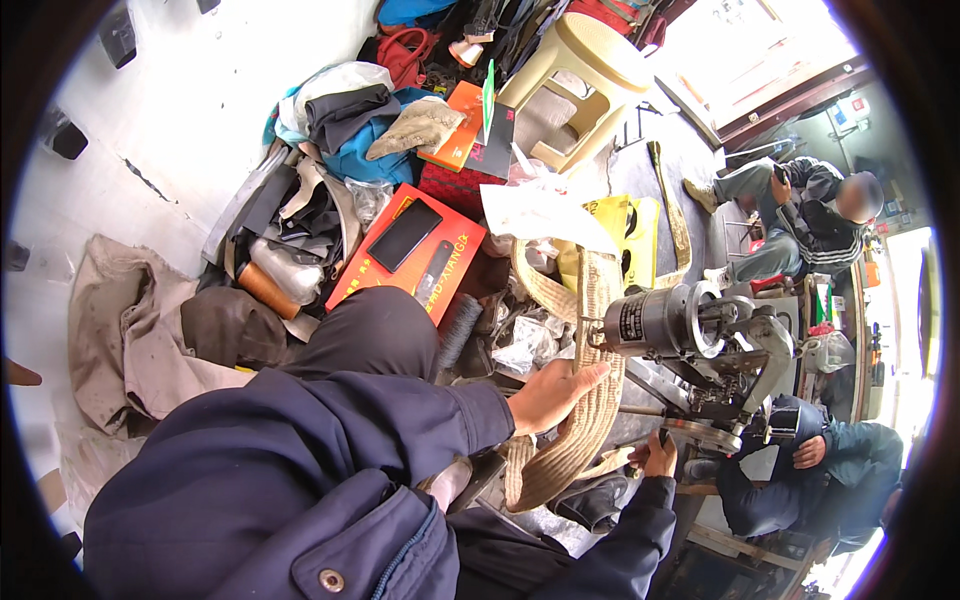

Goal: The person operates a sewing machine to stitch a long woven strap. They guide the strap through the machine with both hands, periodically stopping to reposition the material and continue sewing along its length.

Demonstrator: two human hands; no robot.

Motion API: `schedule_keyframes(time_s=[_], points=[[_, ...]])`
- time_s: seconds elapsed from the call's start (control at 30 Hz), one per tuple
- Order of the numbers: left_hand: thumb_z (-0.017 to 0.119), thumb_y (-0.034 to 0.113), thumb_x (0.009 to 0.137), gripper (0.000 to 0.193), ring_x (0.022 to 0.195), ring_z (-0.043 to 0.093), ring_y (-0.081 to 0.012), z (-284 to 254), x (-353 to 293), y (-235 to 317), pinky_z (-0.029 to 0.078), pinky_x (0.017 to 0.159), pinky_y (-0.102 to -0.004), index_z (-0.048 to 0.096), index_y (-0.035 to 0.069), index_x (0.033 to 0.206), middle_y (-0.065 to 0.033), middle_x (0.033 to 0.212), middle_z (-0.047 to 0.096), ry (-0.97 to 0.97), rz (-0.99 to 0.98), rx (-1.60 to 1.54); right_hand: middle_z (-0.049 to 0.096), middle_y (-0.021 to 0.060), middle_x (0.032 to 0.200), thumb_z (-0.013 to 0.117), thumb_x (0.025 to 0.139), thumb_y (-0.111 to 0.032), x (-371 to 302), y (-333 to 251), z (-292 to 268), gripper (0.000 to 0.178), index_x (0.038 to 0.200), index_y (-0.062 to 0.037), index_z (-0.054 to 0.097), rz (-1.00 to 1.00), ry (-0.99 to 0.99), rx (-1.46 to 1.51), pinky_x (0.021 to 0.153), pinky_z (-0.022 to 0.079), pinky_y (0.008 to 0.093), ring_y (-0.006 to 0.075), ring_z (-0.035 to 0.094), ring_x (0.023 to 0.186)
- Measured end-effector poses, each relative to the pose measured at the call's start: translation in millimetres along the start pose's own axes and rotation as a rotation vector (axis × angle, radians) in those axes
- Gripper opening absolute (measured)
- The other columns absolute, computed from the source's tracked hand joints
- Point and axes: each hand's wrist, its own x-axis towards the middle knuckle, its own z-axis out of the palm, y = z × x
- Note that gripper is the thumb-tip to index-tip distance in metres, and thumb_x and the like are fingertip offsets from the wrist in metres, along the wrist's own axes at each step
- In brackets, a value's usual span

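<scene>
My left hand (553, 394) rests flat on a wide beige woven strap (592, 400), fingers stretched toward the grey sewing machine (690, 330). The strap runs under the machine's head and loops down over my lap. My right hand (658, 457) is lower, closed around the machine's crank wheel (712, 434) at the strap's right edge. Both arms wear dark blue jacket sleeves.
A red box (385, 290) with a black phone and remote lies beyond my knee. Piled clothes, bags and a beige plastic stool (585, 75) fill the back. One person sits at the right (800, 220); another in dark blue sits beyond the machine (830, 470).
</scene>
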Motion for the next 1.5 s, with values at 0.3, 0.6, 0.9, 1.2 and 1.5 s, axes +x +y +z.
schedule_keyframes(time_s=[0.3,0.6,0.9,1.2,1.5], points=[[0.042,0.059,0.101,0.066,0.078,0.061,-0.0218,-2,0,-4,0.047,0.078,-0.0387,0.066,-0.003,0.1,-0.0107,0.081,0.065,0.029,-0.048,0.103,0.052,-0.0018,0.062,0.056,0.099,-0.013,-26,-68,-76,0.007,0.096,-0.0081,0.058,-0.439,0.531,-0.115,0.041,0.034,0.0245,0.0077,0.044,0.045],[0.044,0.055,0.102,0.062,0.071,0.053,-0.0176,3,-3,1,0.044,0.07,-0.0376,0.064,-0.004,0.092,-0.0089,0.073,0.059,0.076,0.064,0.086,0.057,0.006,0.062,0.055,0.099,-0.019,33,23,-45,0.012,0.101,-0.0071,0.053,0.011,0.29,-0.153,0.036,0.042,0.0312,0.0173,0.055,0.043],[0.043,0.056,0.102,0.064,0.065,0.048,-0.0181,2,-1,-5,0.042,0.066,-0.0393,0.061,-0.004,0.086,-0.008,0.068,0.054,0.066,0.023,0.13,0.054,0.0018,0.058,0.06,0.097,-0.023,-50,-74,-33,0.019,0.089,-0.0054,0.058,-0.449,0.334,-0.138,0.038,0.037,0.0265,0.0111,0.051,0.042],[0.042,0.055,0.103,0.064,0.069,0.055,-0.0186,1,-7,5,0.044,0.07,-0.038,0.064,-0.005,0.094,-0.0104,0.072,0.061,0.038,-0.004,0.116,0.054,0.0048,0.062,0.056,0.099,-0.017,66,41,-106,0.01,0.101,-0.0074,0.053,-0.13,0.429,0.174,0.038,0.04,0.031,0.0136,0.048,0.045],[0.047,0.058,0.1,0.066,0.069,0.055,-0.0196,0,-3,-7,0.044,0.068,-0.0398,0.061,-0.004,0.084,-0.0122,0.069,0.057,0.091,-0.045,0.183,0.057,0.0032,0.062,0.057,0.099,-0.018,-45,-57,-6,0.015,0.098,-0.0038,0.059,-0.327,0.066,-0.078,0.041,0.044,0.0269,0.0134,0.058,0.047]])
